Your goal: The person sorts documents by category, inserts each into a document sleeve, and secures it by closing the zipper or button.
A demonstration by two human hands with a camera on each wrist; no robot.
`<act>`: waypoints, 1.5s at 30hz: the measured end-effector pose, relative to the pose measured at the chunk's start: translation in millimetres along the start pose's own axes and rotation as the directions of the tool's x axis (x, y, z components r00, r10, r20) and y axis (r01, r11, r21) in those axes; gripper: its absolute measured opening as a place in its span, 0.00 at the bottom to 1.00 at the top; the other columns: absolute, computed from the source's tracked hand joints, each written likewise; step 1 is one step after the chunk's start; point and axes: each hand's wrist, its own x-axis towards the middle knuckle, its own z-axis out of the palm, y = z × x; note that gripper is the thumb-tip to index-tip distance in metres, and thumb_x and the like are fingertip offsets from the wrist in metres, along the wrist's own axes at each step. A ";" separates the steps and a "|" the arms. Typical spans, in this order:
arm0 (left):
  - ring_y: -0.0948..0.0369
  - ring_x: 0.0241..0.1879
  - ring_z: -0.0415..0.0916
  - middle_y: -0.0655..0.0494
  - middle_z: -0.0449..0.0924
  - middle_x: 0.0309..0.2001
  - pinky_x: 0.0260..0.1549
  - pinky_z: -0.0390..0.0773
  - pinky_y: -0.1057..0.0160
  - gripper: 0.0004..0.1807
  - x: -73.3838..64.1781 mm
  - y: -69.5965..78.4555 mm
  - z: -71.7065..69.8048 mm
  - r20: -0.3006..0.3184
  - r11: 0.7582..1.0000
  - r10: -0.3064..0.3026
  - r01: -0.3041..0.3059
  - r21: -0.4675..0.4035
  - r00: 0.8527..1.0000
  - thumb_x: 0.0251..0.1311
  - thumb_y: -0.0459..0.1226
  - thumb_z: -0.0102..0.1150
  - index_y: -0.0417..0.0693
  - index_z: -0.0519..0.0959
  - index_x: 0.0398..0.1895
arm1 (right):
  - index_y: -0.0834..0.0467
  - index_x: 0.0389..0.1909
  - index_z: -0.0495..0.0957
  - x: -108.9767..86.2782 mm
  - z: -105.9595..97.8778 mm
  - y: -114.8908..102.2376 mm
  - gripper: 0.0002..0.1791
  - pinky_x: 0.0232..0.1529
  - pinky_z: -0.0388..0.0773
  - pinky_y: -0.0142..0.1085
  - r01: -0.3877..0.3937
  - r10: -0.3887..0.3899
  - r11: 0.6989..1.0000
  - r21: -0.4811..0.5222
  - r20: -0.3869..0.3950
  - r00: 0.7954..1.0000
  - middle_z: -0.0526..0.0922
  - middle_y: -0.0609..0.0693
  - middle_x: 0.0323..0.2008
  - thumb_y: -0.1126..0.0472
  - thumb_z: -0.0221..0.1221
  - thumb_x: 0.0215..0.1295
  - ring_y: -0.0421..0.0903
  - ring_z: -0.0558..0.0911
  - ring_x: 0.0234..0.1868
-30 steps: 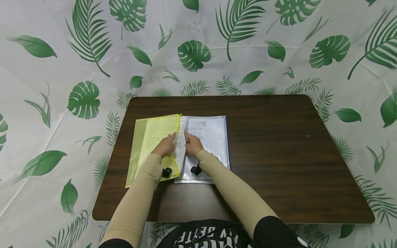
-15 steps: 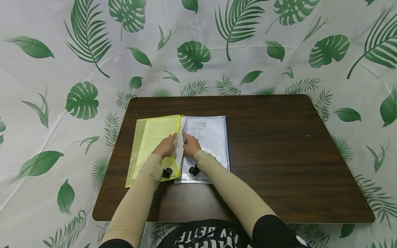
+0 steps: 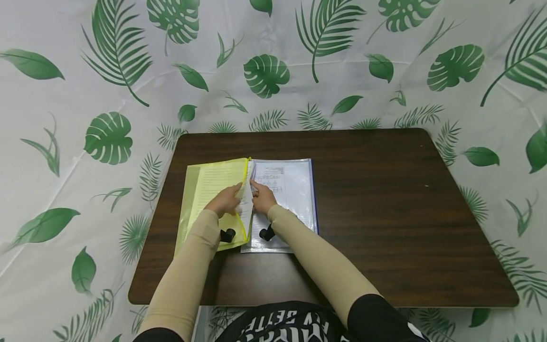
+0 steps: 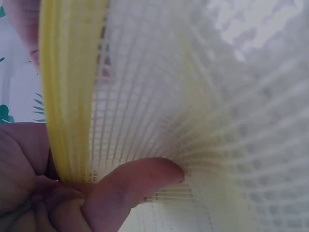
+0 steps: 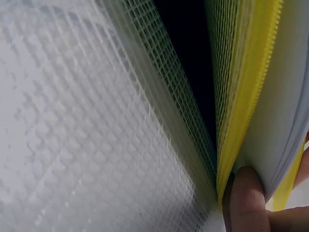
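Observation:
A yellow mesh zipper pouch (image 3: 205, 194) with printed papers (image 3: 244, 209) inside lies at the table's left, its zipper side parted. With thumb on the mesh and fingers behind the edge, my left hand (image 3: 223, 201) pinches the upper zipper edge (image 4: 72, 96). My right hand (image 3: 264, 197) is at the same opening. In the right wrist view its thumb (image 5: 248, 200) sits between the lower zipper edge (image 5: 246, 106) and the papers, pinching that edge; its other fingers are mostly hidden. Beneath and to the right lies a clear mesh pouch (image 3: 295, 199) with a blue edge.
The dark brown wooden table (image 3: 397, 213) extends far to the right. A leaf-patterned white cloth (image 3: 273, 28) hangs behind it. Small black wrist cameras (image 3: 267, 232) sit under both wrists, close above the pouches.
My right hand has shifted slightly left toward the yellow pouch's opening. My left hand has moved a little left, still pinching the upper edge.

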 end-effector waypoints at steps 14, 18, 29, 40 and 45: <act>0.63 0.18 0.59 0.36 0.48 0.79 0.23 0.76 0.65 0.37 -2.0 0.8 -0.1 -0.038 1.000 0.005 -0.005 -0.007 0.999 0.70 0.24 0.39 0.47 0.49 0.82 | 0.55 0.78 0.61 5.8 4.5 1.6 0.42 0.21 0.67 0.28 0.032 -0.031 0.999 -0.044 0.016 0.999 0.77 0.51 0.19 0.82 0.48 0.62 0.37 0.64 0.14; 0.64 0.15 0.58 0.37 0.49 0.79 0.24 0.76 0.64 0.37 -2.3 -0.9 -0.5 -0.049 1.000 0.001 -0.002 -0.013 0.999 0.71 0.24 0.39 0.49 0.50 0.82 | 0.53 0.78 0.62 9.6 5.3 4.8 0.43 0.23 0.59 0.31 0.054 -0.053 0.992 -0.114 0.016 0.998 0.61 0.44 0.13 0.81 0.49 0.61 0.39 0.55 0.15; 0.55 0.31 0.72 0.38 0.51 0.79 0.31 0.81 0.62 0.39 -3.7 -9.1 -4.2 -0.025 0.995 0.020 -0.022 -0.098 0.999 0.69 0.23 0.39 0.51 0.51 0.82 | 0.49 0.77 0.63 12.6 8.8 14.3 0.44 0.30 0.67 0.30 0.024 -0.024 0.997 -0.077 0.010 1.000 0.84 0.51 0.26 0.81 0.49 0.60 0.38 0.67 0.20; 0.56 0.29 0.70 0.39 0.52 0.78 0.31 0.79 0.61 0.37 -3.1 -3.8 -1.0 -0.012 0.998 0.018 -0.019 -0.064 1.000 0.73 0.26 0.38 0.57 0.50 0.83 | 0.49 0.79 0.60 8.5 10.4 11.6 0.41 0.33 0.74 0.31 -0.009 0.011 0.997 -0.075 0.022 1.000 0.85 0.61 0.53 0.78 0.52 0.68 0.46 0.82 0.37; 0.58 0.26 0.67 0.40 0.53 0.78 0.27 0.77 0.62 0.38 -1.3 -3.6 2.2 -0.020 0.998 0.004 -0.006 -0.059 1.000 0.73 0.26 0.39 0.57 0.49 0.83 | 0.49 0.79 0.59 8.6 11.7 10.4 0.41 0.27 0.72 0.30 -0.025 0.026 0.999 -0.040 0.030 0.999 0.86 0.62 0.50 0.78 0.51 0.68 0.40 0.74 0.25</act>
